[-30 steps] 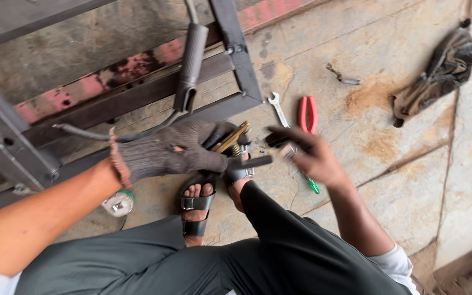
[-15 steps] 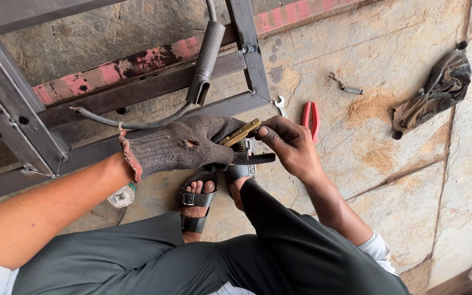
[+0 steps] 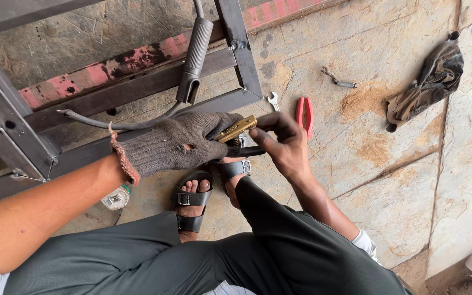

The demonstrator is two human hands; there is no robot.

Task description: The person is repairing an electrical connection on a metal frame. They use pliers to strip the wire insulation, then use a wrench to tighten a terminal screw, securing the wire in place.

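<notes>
My left hand (image 3: 176, 145), in a worn grey knit glove, is wrapped around a brass-jawed welding clamp (image 3: 237, 129) just above my sandalled feet. My bare right hand (image 3: 282, 143) meets it from the right. Its fingers pinch the brass jaw tip, and its thumb sits by the clamp's black lever (image 3: 249, 151). A dark cable (image 3: 110, 123) trails from the glove to the left. Whether anything sits in the clamp's jaws is hidden by my fingers.
A grey steel frame (image 3: 242, 52) stands ahead, with a grey tube handle (image 3: 195, 54) hanging on it. Red-handled pliers (image 3: 304, 112), a small wrench (image 3: 272, 100), a metal bit (image 3: 338, 82) and a dark rag (image 3: 430, 82) lie on the concrete. A white-green object (image 3: 117, 198) lies left of my sandals (image 3: 192, 199).
My right hand came in from the open spread near the pliers and closed on the clamp's brass tip. The gloved left hand stayed on the clamp.
</notes>
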